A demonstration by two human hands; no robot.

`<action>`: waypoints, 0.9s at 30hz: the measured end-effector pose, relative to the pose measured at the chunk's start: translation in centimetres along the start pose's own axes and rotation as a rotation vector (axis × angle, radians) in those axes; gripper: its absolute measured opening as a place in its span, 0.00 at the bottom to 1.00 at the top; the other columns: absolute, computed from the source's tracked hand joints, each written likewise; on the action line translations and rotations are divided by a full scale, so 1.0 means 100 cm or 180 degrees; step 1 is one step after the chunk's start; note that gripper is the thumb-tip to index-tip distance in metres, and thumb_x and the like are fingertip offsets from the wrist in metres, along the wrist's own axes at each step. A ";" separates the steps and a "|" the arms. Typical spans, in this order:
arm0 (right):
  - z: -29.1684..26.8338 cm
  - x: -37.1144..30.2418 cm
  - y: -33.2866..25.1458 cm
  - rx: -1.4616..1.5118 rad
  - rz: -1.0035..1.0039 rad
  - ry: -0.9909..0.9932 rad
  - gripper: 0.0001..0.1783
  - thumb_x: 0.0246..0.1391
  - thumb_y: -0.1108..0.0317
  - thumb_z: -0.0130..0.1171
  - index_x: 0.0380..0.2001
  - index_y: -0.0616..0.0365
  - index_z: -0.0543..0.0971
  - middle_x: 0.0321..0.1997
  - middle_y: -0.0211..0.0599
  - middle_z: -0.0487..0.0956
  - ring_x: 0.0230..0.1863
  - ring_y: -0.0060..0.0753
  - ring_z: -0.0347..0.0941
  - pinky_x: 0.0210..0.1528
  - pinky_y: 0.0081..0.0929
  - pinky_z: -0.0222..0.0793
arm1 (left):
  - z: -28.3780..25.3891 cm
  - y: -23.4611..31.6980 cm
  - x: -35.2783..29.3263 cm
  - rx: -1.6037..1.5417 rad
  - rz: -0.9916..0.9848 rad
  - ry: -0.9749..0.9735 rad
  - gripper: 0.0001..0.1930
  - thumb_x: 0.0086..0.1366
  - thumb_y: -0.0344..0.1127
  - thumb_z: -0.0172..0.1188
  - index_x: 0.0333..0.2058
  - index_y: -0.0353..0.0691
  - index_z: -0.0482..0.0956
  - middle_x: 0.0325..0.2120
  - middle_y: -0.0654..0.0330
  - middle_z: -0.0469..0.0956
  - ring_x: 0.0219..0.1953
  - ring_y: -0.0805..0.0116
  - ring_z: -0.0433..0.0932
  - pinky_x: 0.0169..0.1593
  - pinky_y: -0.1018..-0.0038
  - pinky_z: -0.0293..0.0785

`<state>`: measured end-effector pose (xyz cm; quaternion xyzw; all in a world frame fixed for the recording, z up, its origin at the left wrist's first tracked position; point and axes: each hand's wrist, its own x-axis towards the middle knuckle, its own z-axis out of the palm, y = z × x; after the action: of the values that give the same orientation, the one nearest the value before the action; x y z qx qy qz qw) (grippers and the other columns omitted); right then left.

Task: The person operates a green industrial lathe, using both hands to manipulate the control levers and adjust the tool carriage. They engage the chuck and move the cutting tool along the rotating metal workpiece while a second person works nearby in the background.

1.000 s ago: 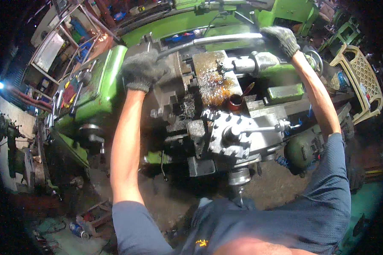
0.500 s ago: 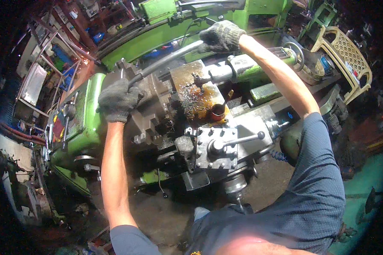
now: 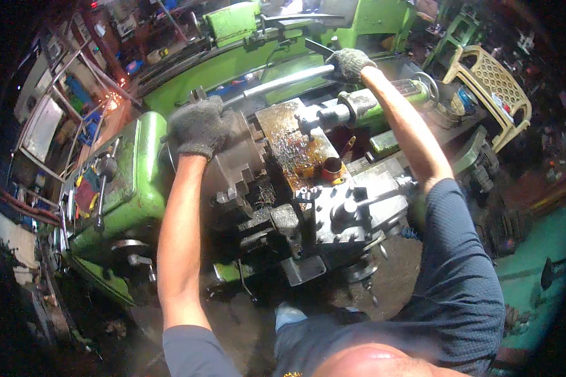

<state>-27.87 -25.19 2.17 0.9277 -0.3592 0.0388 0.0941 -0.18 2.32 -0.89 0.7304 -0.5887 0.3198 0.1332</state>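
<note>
A long grey metal bar (image 3: pixel 283 81) runs slantwise above the lathe chuck (image 3: pixel 242 147), from my left hand up to my right. In a dark knit glove, my left hand (image 3: pixel 200 127) is closed round the bar's left part, over the chuck and its stepped jaws. My right hand (image 3: pixel 352 65), gloved too, is closed at the bar's far right end, beyond the tailstock (image 3: pixel 368 103). A dark flat piece (image 3: pixel 319 46) juts out beside the right hand; whether I hold it too is hidden.
The green headstock (image 3: pixel 132 163) stands left, with levers and small tools on top. An oily plate (image 3: pixel 295 135) carries a small pot (image 3: pixel 332 168) with a brush. Nearer me is the tool post (image 3: pixel 341 215) with its handle. A beige plastic chair (image 3: pixel 493 81) stands right; sparks (image 3: pixel 112 99) fly far left.
Both hands and the bar have shifted right relative to the view. My left hand sits higher over the chuck, and the bar lies at a flatter angle. Sparks at far left are brighter.
</note>
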 end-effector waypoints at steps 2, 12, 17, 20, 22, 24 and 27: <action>-0.005 0.002 0.003 -0.0111 0.0228 -0.0038 0.21 0.53 0.44 0.62 0.36 0.48 0.85 0.36 0.44 0.85 0.38 0.49 0.83 0.44 0.44 0.79 | -0.005 0.005 0.014 -0.0172 -0.0075 -0.0273 0.16 0.57 0.55 0.58 0.29 0.50 0.83 0.26 0.52 0.82 0.31 0.48 0.82 0.34 0.53 0.76; -0.005 -0.088 -0.040 0.0156 0.1395 -0.0426 0.21 0.49 0.46 0.64 0.42 0.44 0.87 0.39 0.45 0.86 0.44 0.46 0.83 0.50 0.42 0.77 | 0.007 -0.027 0.030 -0.0659 0.0609 -0.0637 0.21 0.55 0.60 0.60 0.34 0.50 0.86 0.29 0.51 0.83 0.33 0.49 0.83 0.38 0.53 0.77; -0.005 -0.106 -0.038 0.0285 0.1143 -0.0498 0.22 0.49 0.43 0.65 0.41 0.44 0.87 0.38 0.44 0.86 0.42 0.48 0.83 0.48 0.42 0.77 | 0.006 -0.016 0.025 -0.0331 0.0608 -0.0320 0.21 0.55 0.62 0.60 0.31 0.52 0.85 0.27 0.53 0.83 0.32 0.52 0.83 0.35 0.56 0.78; -0.009 -0.108 -0.039 0.0419 0.0845 -0.0414 0.26 0.48 0.37 0.64 0.40 0.44 0.87 0.38 0.43 0.86 0.41 0.47 0.83 0.48 0.42 0.76 | 0.008 -0.019 0.024 -0.0231 0.0473 -0.0037 0.21 0.53 0.62 0.61 0.31 0.51 0.84 0.27 0.53 0.83 0.32 0.52 0.83 0.35 0.56 0.77; -0.008 -0.109 -0.037 0.0412 0.0811 -0.0379 0.27 0.48 0.36 0.64 0.40 0.45 0.87 0.37 0.44 0.86 0.40 0.48 0.83 0.46 0.43 0.77 | 0.003 -0.015 0.025 -0.0140 0.0351 -0.0273 0.22 0.54 0.61 0.62 0.33 0.50 0.86 0.30 0.53 0.84 0.35 0.52 0.84 0.37 0.56 0.78; -0.009 -0.105 -0.032 0.0529 0.0783 -0.0616 0.31 0.50 0.32 0.59 0.39 0.47 0.87 0.37 0.43 0.86 0.43 0.49 0.83 0.49 0.43 0.77 | -0.002 -0.009 0.031 -0.0168 0.0131 -0.0703 0.22 0.54 0.61 0.62 0.34 0.49 0.87 0.31 0.52 0.84 0.36 0.50 0.84 0.39 0.55 0.79; -0.015 -0.105 -0.043 0.0537 0.0926 -0.0563 0.28 0.51 0.35 0.60 0.39 0.47 0.87 0.37 0.43 0.86 0.42 0.48 0.84 0.49 0.43 0.77 | -0.007 -0.009 0.038 -0.0035 -0.0028 -0.1111 0.21 0.53 0.56 0.60 0.35 0.47 0.88 0.32 0.50 0.84 0.38 0.48 0.84 0.41 0.55 0.79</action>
<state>-32.75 -14.79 1.55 0.8703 -0.4919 0.0003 -0.0225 0.81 0.04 2.19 0.7766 -0.6014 0.1843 0.0343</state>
